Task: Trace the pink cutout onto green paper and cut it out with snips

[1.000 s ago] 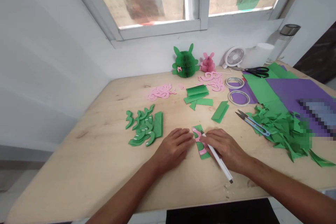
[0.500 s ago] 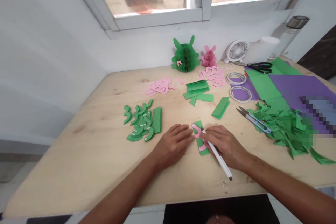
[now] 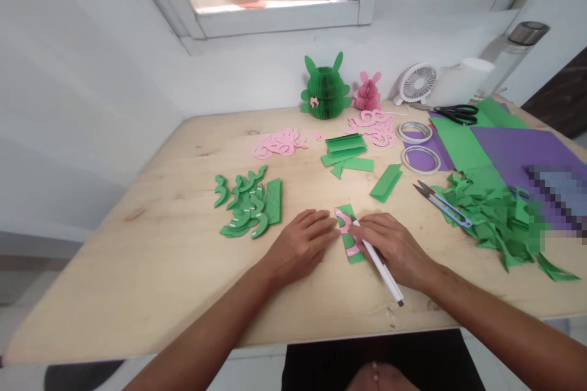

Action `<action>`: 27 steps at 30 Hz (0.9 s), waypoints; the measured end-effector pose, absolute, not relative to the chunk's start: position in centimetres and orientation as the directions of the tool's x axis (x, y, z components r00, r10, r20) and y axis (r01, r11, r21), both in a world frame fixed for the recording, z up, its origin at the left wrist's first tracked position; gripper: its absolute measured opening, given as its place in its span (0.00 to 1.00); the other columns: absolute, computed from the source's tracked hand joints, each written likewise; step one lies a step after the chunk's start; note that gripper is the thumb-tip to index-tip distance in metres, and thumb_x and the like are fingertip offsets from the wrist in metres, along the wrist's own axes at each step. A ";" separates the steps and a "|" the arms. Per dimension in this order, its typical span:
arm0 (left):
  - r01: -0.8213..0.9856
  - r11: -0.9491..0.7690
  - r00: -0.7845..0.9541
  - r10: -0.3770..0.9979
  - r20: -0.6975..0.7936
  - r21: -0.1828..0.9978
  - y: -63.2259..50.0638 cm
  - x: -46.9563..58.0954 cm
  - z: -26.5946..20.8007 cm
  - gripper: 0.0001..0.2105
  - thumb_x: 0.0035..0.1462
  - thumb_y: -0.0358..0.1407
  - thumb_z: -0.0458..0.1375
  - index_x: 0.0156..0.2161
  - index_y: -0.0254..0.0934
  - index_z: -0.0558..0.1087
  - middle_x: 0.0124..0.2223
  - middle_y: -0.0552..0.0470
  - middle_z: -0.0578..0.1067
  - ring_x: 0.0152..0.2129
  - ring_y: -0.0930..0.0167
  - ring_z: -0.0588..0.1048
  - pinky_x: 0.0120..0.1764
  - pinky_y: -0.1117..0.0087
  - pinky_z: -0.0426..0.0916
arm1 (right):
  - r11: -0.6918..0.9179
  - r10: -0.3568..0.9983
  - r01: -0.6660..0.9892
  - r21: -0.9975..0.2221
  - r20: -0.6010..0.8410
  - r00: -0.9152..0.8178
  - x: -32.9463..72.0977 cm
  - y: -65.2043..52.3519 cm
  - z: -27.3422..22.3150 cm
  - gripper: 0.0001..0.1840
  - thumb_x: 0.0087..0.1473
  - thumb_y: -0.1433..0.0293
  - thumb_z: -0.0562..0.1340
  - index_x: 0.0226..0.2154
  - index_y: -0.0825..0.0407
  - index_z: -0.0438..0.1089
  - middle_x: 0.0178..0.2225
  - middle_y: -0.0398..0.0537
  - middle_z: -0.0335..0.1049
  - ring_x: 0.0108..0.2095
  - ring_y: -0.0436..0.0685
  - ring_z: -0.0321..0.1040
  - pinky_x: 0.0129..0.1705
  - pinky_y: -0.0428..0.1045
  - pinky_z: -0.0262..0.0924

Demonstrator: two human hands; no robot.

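Observation:
My right hand (image 3: 398,249) grips a white pen (image 3: 383,272), its tip against a pink curved paper cutout (image 3: 352,250). This cutout lies on a small green paper rectangle (image 3: 358,258) in front of me. My left hand (image 3: 305,244) rests flat on the table, fingers stretched out, with the fingertips at the left edge of the cutout and the green paper. Left of that hand lie several green curved cutouts (image 3: 243,217) with small white marks, beside a green folded strip (image 3: 274,201).
Pink scraps (image 3: 279,144) and folded green strips (image 3: 346,144) lie farther back. Green and pink paper figures (image 3: 327,95) stand by the wall near a fan (image 3: 417,82). To the right are tape rolls (image 3: 420,160), snips (image 3: 443,204), black-handled scissors (image 3: 458,113) and green scraps (image 3: 499,220).
The view has shifted slightly, so the table sits a little higher in the picture. Both hands keep nearly the same place, and the pen stays at the pink cutout.

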State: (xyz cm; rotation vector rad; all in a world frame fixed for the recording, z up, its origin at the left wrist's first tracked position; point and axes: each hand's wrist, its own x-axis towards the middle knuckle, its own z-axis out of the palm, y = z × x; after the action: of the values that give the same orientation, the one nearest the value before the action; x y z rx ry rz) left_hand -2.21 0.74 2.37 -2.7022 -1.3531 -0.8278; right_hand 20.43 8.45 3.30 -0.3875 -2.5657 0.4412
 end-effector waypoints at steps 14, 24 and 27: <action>0.744 -0.625 0.476 0.743 0.470 0.234 0.8 -2.2 2.3 0.15 0.57 0.25 0.51 0.48 0.35 0.70 0.48 0.43 0.75 0.50 0.63 0.69 0.51 0.55 0.65 | 0.914 0.338 0.177 -0.365 0.442 -0.831 20.4 8.4 3.1 0.19 0.59 0.75 0.57 0.53 0.53 0.64 0.43 0.54 0.75 0.45 0.60 0.69 0.45 0.57 0.62; 0.749 -0.621 0.475 0.748 0.464 0.233 0.7 -2.2 2.3 0.15 0.56 0.25 0.51 0.48 0.34 0.70 0.48 0.43 0.75 0.50 0.61 0.69 0.50 0.54 0.65 | 0.907 0.347 0.178 -0.381 0.439 -0.829 20.4 8.4 3.4 0.19 0.58 0.76 0.57 0.53 0.53 0.64 0.39 0.53 0.76 0.45 0.60 0.69 0.46 0.56 0.61; 0.747 -0.621 0.474 0.748 0.466 0.237 0.7 -2.1 2.3 0.15 0.56 0.25 0.50 0.48 0.34 0.70 0.48 0.43 0.75 0.50 0.62 0.69 0.51 0.55 0.65 | 0.906 0.348 0.178 -0.383 0.436 -0.830 20.4 8.4 3.4 0.19 0.58 0.76 0.57 0.52 0.53 0.65 0.39 0.53 0.76 0.45 0.60 0.69 0.46 0.56 0.61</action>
State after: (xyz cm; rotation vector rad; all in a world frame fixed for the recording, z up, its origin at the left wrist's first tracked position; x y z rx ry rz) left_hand -2.13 0.73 2.32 -2.6970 -1.3681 -0.8526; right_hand 20.37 8.37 3.38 -0.3786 -2.5570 0.4487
